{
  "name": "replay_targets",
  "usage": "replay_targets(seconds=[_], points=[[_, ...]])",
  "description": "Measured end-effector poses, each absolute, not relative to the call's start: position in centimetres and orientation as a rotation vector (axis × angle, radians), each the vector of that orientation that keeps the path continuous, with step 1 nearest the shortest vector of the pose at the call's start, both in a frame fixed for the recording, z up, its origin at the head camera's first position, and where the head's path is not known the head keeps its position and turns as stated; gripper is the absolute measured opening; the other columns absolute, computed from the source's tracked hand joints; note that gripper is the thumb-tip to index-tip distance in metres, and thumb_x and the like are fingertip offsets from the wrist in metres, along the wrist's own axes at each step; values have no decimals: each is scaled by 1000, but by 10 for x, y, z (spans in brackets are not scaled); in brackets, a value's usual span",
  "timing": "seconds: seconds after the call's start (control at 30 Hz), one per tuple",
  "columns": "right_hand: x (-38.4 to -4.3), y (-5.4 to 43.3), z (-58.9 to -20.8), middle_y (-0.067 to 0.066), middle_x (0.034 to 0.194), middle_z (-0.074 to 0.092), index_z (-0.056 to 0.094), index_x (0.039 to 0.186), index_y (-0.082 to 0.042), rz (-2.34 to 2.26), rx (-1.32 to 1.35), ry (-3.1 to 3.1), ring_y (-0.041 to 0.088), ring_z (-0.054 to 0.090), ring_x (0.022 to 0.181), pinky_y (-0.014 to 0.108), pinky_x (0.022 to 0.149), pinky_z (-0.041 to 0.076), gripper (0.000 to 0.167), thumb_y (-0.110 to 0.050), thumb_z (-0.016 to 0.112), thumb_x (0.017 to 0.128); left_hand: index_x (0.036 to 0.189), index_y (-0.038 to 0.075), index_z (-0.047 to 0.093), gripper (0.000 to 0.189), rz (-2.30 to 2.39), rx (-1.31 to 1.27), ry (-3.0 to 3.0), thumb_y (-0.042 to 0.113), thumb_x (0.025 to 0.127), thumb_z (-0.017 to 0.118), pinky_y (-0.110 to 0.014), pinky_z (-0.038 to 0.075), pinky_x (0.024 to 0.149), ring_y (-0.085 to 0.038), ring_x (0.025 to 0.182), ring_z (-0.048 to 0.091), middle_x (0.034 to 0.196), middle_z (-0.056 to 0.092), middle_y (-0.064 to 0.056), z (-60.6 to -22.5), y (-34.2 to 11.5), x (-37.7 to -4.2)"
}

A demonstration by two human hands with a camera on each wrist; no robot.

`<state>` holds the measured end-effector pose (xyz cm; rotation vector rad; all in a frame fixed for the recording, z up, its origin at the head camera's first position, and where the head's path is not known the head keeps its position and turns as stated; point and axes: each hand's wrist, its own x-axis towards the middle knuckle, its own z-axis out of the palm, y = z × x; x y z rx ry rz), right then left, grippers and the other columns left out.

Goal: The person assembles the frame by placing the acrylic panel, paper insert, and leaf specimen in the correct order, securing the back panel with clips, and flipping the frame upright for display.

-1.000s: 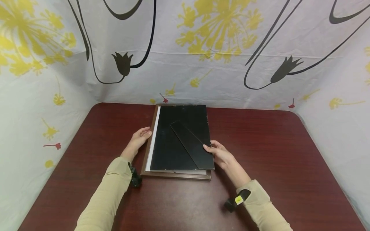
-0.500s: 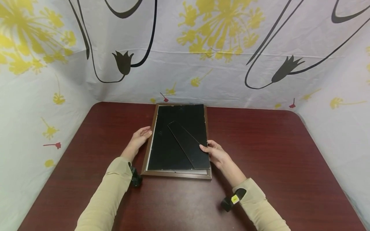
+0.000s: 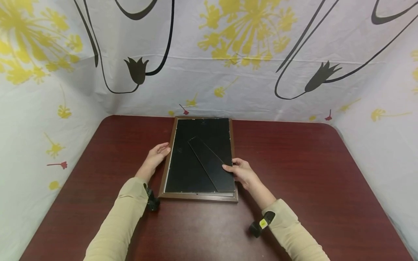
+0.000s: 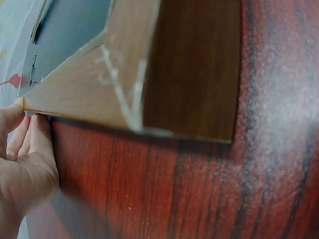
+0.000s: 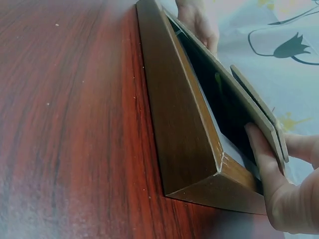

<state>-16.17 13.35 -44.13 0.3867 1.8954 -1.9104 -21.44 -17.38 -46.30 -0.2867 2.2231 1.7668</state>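
Note:
A brown wooden picture frame (image 3: 199,197) lies face down on the table. Over its opening is a black backing board (image 3: 183,174) with a slanted easel leg (image 3: 209,168). My right hand (image 3: 245,174) pinches the board's right edge between thumb and fingers. In the right wrist view that edge of the backing board (image 5: 212,62) is tilted up, leaving a gap above the frame (image 5: 179,124). My left hand (image 3: 156,156) rests against the frame's left side, fingers fairly straight. The left wrist view shows its thumb touching the frame's outer edge (image 4: 84,99).
The dark red wooden table (image 3: 294,163) extends on both sides of the frame and in front of it. A white cloth (image 3: 245,90) with yellow and grey flower prints hangs behind and at both sides. A small black camera is strapped to each wrist.
My right hand has moved the backing board leftward over the frame, covering the white strip on the left and baring the frame's right side. My left hand keeps its place.

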Motion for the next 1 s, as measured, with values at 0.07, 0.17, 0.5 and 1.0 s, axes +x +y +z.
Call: replay_targets(seconds=[0.07,0.17,0.5,1.0], points=[[-162,133,-441,-6,70,60,44,108,3,-1874,377,1950,5,60,59,23,54,52,32,-5,63,83,141,6,32,48,1762,-291,2220,20,96,46,-36,27,113,-25,136,31,146,34,-16,-463,-174,-214],[-162,132,-440,-1,72,63,45,113,6,-1806,371,2031,5,60,58,23,54,53,39,-8,64,83,141,6,32,49,1758,-293,2214,20,96,46,-36,27,113,-25,136,30,146,34,-15,-463,-175,-214],[-155,133,-427,23,114,60,42,132,5,-1385,270,2407,18,66,79,32,73,55,70,-46,56,86,141,8,32,48,1736,-310,2214,22,96,46,-38,27,113,-24,136,31,146,34,-14,-464,-174,-215],[-146,142,-410,30,105,61,46,122,17,-1716,296,2197,12,66,72,32,67,58,45,-21,41,98,142,12,30,51,1714,-314,2200,26,96,46,-39,26,113,-24,137,30,147,33,-13,-464,-176,-216]])
